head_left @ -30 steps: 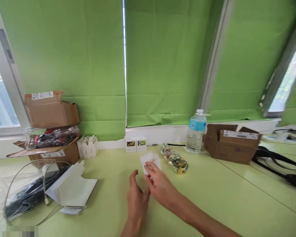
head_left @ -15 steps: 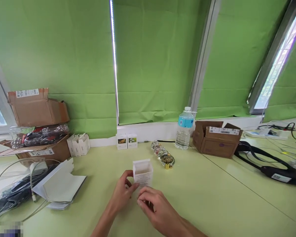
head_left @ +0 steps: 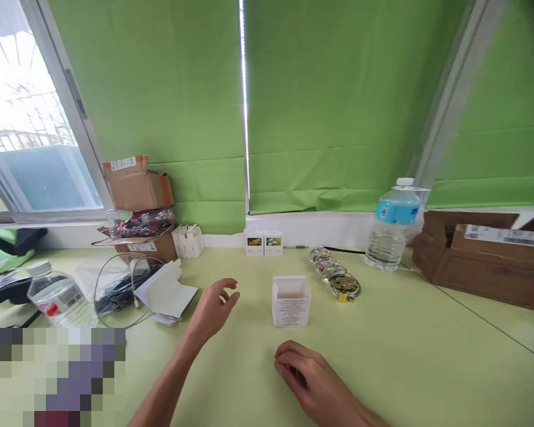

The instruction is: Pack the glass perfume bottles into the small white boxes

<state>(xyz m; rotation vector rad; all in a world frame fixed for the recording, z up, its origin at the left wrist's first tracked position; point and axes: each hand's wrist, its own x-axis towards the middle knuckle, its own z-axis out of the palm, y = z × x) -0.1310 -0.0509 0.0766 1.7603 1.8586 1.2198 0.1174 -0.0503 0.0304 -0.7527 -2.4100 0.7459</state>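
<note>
A small white box (head_left: 292, 312) stands upright on the table, open at the top, with fine print on its near side. My left hand (head_left: 216, 309) hovers to the left of it, apart from the box, with thumb and fingers spread and nothing between them. In front of the box is my right hand (head_left: 309, 375), its fingers curled together and not touching the box. Whatever those fingers may hold is hidden.
Two small picture boxes (head_left: 264, 244) stand by the wall. A row of wrapped bangles (head_left: 331, 273) lies right of the white box. Further right are a water bottle (head_left: 389, 234) and a brown carton (head_left: 485, 267). White folded card (head_left: 169, 299), cables and stacked cartons (head_left: 136, 188) sit left.
My left hand has let go of the white box and drawn away left. My right hand has moved back from the box, still closed. The view has turned left.
</note>
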